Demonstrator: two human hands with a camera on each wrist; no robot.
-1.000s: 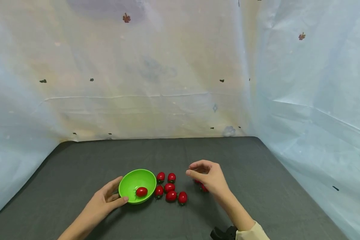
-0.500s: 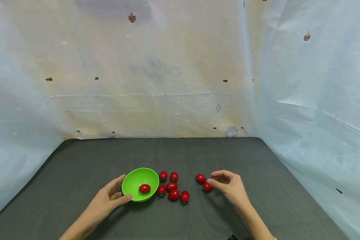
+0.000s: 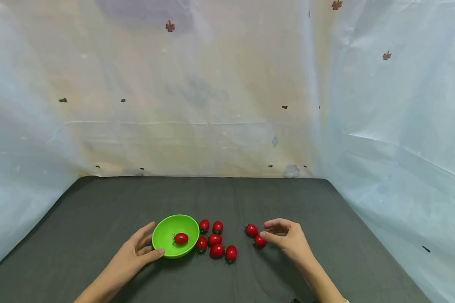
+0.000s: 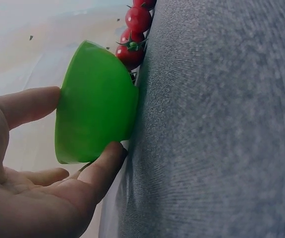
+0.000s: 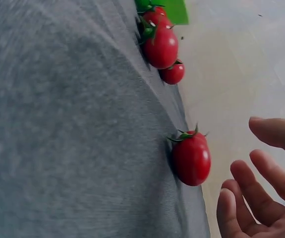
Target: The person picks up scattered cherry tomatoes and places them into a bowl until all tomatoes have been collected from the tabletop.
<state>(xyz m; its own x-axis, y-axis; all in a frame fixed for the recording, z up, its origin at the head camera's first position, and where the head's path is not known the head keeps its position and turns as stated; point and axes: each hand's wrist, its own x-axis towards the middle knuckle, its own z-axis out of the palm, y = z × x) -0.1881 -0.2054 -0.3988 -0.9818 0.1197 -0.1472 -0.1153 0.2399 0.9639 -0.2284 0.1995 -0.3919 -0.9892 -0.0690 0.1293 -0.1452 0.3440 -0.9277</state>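
Note:
My left hand (image 3: 132, 251) holds a bright green bowl (image 3: 169, 223) at its left side, thumb at the near rim and fingers along the wall. One red cherry tomato (image 3: 180, 238) with a green stem lies in the bowl. In the left wrist view, the bowl (image 4: 95, 106) stands between the spread thumb and fingers. My right hand (image 3: 290, 240) is beside two tomatoes on the right, its fingertips overlapping the nearer tomato (image 3: 260, 241) in the head view. Seen from the right wrist, that tomato (image 5: 192, 158) sits apart from the loosely bent fingers (image 5: 263, 193), which hold nothing.
Several tomatoes (image 3: 215, 240) lie in a cluster just right of the bowl. Another tomato (image 3: 251, 230) touches the one near my right hand. Dark grey cloth (image 3: 197, 193) covers the table, and pale patterned sheeting (image 3: 212, 105) hangs behind and at both sides.
My right hand has moved right and slightly nearer me, uncovering the two tomatoes it partly hid. My left hand stays at the bowl. The head view has shifted slightly.

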